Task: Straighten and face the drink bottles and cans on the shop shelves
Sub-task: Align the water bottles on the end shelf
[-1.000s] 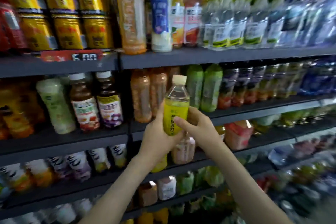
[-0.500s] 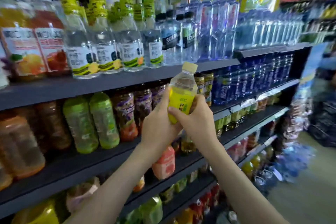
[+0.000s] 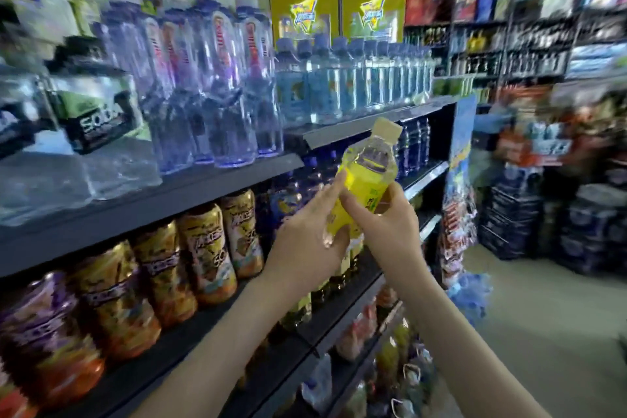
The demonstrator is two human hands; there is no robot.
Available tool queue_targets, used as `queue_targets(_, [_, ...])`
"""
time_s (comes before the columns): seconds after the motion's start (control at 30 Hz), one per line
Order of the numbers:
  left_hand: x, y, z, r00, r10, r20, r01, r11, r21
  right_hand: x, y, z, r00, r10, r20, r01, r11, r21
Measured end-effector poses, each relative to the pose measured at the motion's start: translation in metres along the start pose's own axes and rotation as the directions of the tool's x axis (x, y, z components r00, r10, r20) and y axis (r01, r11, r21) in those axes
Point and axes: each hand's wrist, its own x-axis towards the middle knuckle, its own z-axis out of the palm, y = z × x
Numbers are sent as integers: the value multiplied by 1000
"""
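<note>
- The left hand (image 3: 307, 237) sits just below the middle of the frame. Its fingers curl round the lower left side of a yellow-labelled bottle (image 3: 366, 180), and its forearm rises from the bottom edge.
- The right hand (image 3: 390, 227) grips the same bottle from the right, thumb across the label. Its forearm runs down to the lower right corner.
- The bottle is held in the air at the centre, in front of the shelves and standing on none. It tilts so that its pale cap (image 3: 386, 128) points to the upper right.
- Left of the hands, a dark shelf (image 3: 190, 193) carries tall clear water bottles (image 3: 217, 102).
- On the shelf below stands a row of gold-labelled bottles (image 3: 203, 248), blurred.
- At top centre are two yellow cartons (image 3: 305, 13).
- The floor (image 3: 543, 332) shows at the lower right.
</note>
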Motion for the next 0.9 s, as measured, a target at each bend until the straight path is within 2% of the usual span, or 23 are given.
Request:
queue_targets(0.17, [74,14,95,999,50,6,-50,994,-95,90,44,-79,997,-76,6,76,997,-29])
queue_targets(0.3, [152,18,178,999,14,-35,-18,994,-109,174,79,-149,996,-73,46,75,996,-48])
queue_targets(0.47, [243,21,252,990,17,-142,-4,996,90,278,126,-212,995,-81,64,81,997,-5])
queue_targets(0.57, [288,13,287,988,34,-148,-2,977,212,336,153,-235,994,-81,71,78,996,44])
queue_targets(0.73, [368,-12,350,977,116,-179,-46,935,352,439,195,-261,983,-143,114,134,987,85])
queue_targets(0.9, [456,-41,410,959,215,-183,-102,868,486,548,226,-282,984,-159,79,150,982,112])
